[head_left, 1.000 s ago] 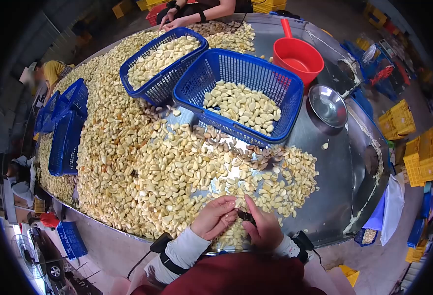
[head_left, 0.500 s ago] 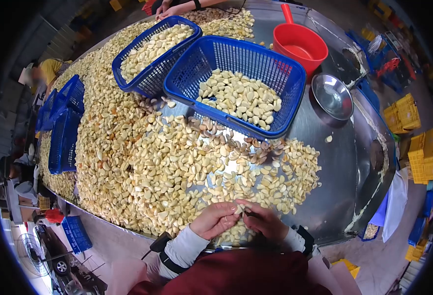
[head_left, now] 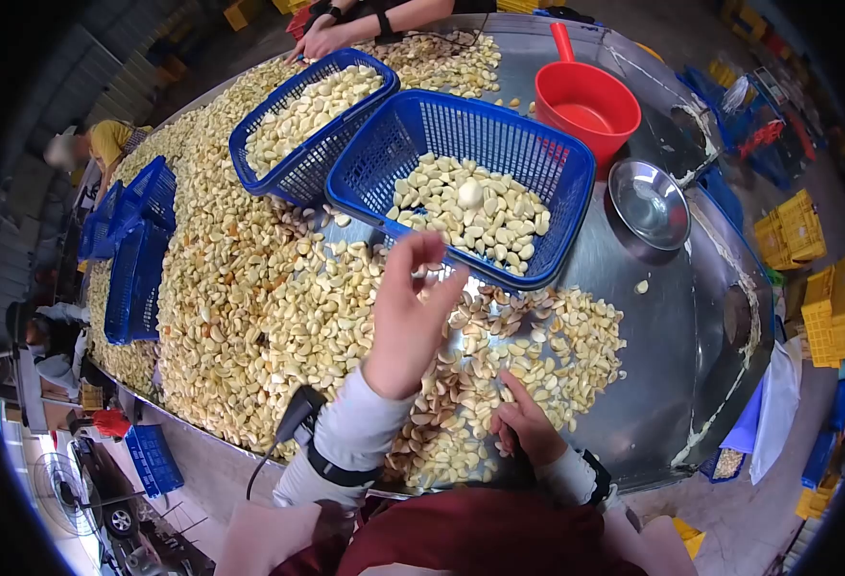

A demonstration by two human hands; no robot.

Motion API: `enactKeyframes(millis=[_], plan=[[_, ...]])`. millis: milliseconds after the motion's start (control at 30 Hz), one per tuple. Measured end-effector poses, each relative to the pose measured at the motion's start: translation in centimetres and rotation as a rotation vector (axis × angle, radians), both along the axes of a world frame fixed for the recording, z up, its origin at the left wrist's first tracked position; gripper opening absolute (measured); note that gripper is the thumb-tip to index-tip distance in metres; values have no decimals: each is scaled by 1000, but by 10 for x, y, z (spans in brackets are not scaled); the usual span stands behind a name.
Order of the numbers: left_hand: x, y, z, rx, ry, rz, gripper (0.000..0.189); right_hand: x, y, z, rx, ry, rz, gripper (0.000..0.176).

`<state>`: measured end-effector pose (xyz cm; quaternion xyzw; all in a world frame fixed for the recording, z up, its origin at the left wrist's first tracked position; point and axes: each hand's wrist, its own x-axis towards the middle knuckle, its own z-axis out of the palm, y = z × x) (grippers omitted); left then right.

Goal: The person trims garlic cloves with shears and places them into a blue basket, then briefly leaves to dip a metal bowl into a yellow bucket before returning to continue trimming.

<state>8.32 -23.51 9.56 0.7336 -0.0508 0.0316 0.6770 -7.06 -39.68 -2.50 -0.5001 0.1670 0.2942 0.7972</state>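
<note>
My left hand (head_left: 405, 322) is raised before the near blue basket (head_left: 461, 257), fingers apart and holding nothing. Just beyond its fingertips, one pale clove (head_left: 471, 195) stands out large above the peeled garlic cloves (head_left: 441, 204) in that basket; it looks airborne. Low over the table edge is my right hand (head_left: 530, 427), its index finger stretched forward and the others curled. What those curled fingers hold, if anything, I cannot make out. Loose garlic cloves (head_left: 317, 326) lie around and under both hands, some of them brownish.
A second blue basket (head_left: 297, 178) of cloves stands behind left. To the right are a red dipper (head_left: 590, 106) and a steel bowl (head_left: 650, 204) on the metal table (head_left: 653, 384). Another person's hands (head_left: 326, 38) work at the far edge; more blue baskets (head_left: 134, 278) sit left.
My hands, together over the near cloves before, have parted. The left has reached forward to the basket and opened, and a clove appears over it. The right has shifted slightly right.
</note>
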Motion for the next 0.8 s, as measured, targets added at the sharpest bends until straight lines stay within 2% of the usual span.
enactKeyframes(millis=[67, 100, 167, 233, 267, 300, 367, 400, 433, 500, 567, 633, 667, 700, 767, 800], plan=[[-25, 21, -57, 784, -322, -148, 16, 1, -5, 0, -18, -22, -25, 58], [-44, 28, -86, 990, -254, -264, 10, 2, -6, 3, -15, -22, -39, 58], [-71, 34, -122, 1009, -134, -346, 7, 2, -7, 9, -55, -29, 3, 55], [-86, 32, -134, 1044, -199, -237, 9, 2, -2, 9, -46, -18, 11, 52], [-85, 31, -129, 1068, -307, -204, 16, 2, 0, 9, -39, -25, 27, 50], [-89, 32, -127, 1064, -303, -200, 16, 0, 3, 9, -43, -24, 31, 50], [-90, 33, -122, 491, 217, -258, 20, -2, 8, 7, -160, -209, 100, 48], [-89, 39, -117, 277, 423, -371, 21, -5, 9, 6, -301, -373, 147, 50], [-92, 43, -112, 274, 425, -369, 21, -5, 11, 10, -302, -371, 150, 50], [-98, 50, -101, -229, 641, -404, 19, -1, 17, 25, -545, -705, 185, 53], [-99, 57, -91, -176, 650, -390, 23, 2, 19, 37, -540, -712, 211, 54], [-101, 62, -89, -37, 436, -402, 25, 3, 18, 45, -490, -586, 383, 53], [-103, 67, -92, 68, 394, -424, 27, 2, 18, 44, -493, -582, 382, 53], [-105, 67, -92, 65, 395, -425, 27, 1, 18, 41, -538, -675, 379, 54], [-109, 68, -90, 143, 125, -481, 29, -1, 17, 28, -581, -773, 378, 55], [-113, 66, -95, 75, 125, -467, 29, -6, 14, 14, -294, -488, 366, 58]])
